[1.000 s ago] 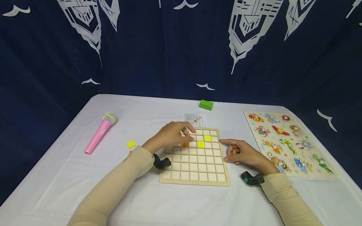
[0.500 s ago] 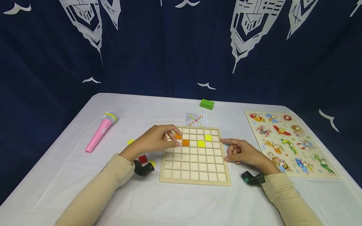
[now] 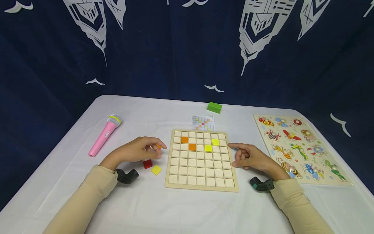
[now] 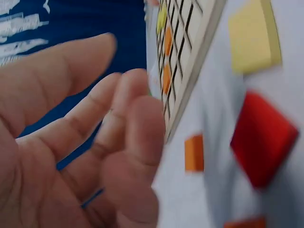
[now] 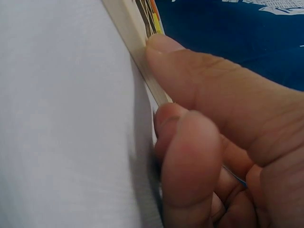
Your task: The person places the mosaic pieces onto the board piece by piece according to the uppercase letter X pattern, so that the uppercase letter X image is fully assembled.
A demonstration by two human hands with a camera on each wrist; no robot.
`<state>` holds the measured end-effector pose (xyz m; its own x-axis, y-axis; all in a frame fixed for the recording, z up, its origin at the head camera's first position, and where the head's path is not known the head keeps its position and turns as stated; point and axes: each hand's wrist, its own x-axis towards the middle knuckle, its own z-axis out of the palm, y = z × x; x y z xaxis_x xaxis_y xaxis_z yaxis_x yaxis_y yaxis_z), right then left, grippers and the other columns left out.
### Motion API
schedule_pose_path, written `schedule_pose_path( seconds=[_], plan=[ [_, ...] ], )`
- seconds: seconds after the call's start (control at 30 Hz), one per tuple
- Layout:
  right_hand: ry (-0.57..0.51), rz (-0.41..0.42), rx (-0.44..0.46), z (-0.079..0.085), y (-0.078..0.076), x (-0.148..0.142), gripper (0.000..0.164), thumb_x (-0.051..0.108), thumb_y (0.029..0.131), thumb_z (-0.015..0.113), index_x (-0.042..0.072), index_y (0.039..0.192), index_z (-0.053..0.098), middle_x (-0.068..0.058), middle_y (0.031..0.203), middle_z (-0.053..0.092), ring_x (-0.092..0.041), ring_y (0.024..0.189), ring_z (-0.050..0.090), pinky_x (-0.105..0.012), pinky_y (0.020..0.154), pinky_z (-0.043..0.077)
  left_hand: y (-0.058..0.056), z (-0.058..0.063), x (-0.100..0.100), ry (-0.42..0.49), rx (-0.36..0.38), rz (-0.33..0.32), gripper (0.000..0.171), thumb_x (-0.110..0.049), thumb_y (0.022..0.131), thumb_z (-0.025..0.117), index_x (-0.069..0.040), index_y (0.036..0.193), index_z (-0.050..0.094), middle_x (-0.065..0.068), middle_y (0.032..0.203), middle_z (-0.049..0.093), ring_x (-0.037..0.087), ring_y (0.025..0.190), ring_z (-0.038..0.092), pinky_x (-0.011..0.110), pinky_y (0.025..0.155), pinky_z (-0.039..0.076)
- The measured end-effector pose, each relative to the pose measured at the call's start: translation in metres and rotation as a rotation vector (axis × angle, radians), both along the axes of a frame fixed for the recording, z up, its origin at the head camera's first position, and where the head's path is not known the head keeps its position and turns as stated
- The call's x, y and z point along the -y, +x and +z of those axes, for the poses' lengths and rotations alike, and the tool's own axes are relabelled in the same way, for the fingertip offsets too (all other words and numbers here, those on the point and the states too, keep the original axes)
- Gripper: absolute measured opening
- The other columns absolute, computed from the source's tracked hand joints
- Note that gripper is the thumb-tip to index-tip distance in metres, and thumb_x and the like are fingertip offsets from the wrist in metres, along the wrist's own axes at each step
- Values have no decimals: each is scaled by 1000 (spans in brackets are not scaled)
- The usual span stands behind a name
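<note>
A wooden grid board [image 3: 187,187] lies on the table, with two orange tiles [image 3: 184,139] and two yellow tiles [image 3: 215,142] in its cells. Left of it is my left hand [image 3: 134,150], fingers loosely bent and thumb apart, holding nothing. Beside that hand lie a red tile [image 3: 147,163], a loose yellow tile [image 3: 156,169] and a loose orange tile [image 4: 194,153]; the left wrist view shows part of another orange tile [image 4: 244,223]. My right hand [image 3: 249,159] touches the board's right edge with its straight index finger and thumb; the remaining fingers are curled.
Behind the board lies a printed pattern card [image 3: 203,123], with a green block [image 3: 214,107] farther back. A pink toy microphone [image 3: 103,136] is at the left. An insect picture puzzle [image 3: 295,148] lies at the right, near my right hand.
My left hand has drawn back leftward from the board to the loose tiles, uncovering the two orange tiles on the grid. My right hand stays at the board's edge.
</note>
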<state>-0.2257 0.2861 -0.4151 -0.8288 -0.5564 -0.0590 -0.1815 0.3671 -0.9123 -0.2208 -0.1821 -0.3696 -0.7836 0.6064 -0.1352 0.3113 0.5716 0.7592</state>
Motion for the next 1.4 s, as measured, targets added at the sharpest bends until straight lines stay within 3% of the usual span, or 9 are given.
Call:
schedule_pose_path(
  seconds=[0.17,0.43,0.67,0.9,1.4],
  plan=[
    [-3,-7,9,-1,1,0,75,-3,91,82,-18,153,42,-6,85,64,-7,62,50,-24,54,47,1,2,15,-38,65,-25,34,-10,95,76,-3,128,73,3,113,75,18,95,64,33,88,52],
    [0,-3,5,-3,3,1,75,-3,91,82,-19,153,42,-7,85,64,-6,61,50,-23,54,47,3,3,24,-110,61,-36,31,3,87,77,-5,117,76,1,112,73,17,102,65,33,97,54],
    [-8,1,-1,-1,4,0,75,-3,91,82,-19,152,42,-5,85,63,-7,61,50,-23,54,47,4,-1,21,-186,57,5,40,10,76,79,-14,108,80,-1,101,67,19,96,56,33,82,51],
    [-23,13,-17,-2,4,-1,74,-3,92,81,-21,152,42,-3,84,64,-6,61,50,-23,54,48,3,-3,22,-197,7,-1,32,4,76,85,-17,100,81,-3,97,66,17,91,55,33,82,49],
    [9,-4,-11,0,2,0,75,-3,91,81,-18,154,42,-5,85,64,-7,61,50,-24,54,47,-1,-9,21,-199,-29,24,22,-7,76,89,-20,88,76,-3,89,64,18,85,53,32,76,44]
  ],
)
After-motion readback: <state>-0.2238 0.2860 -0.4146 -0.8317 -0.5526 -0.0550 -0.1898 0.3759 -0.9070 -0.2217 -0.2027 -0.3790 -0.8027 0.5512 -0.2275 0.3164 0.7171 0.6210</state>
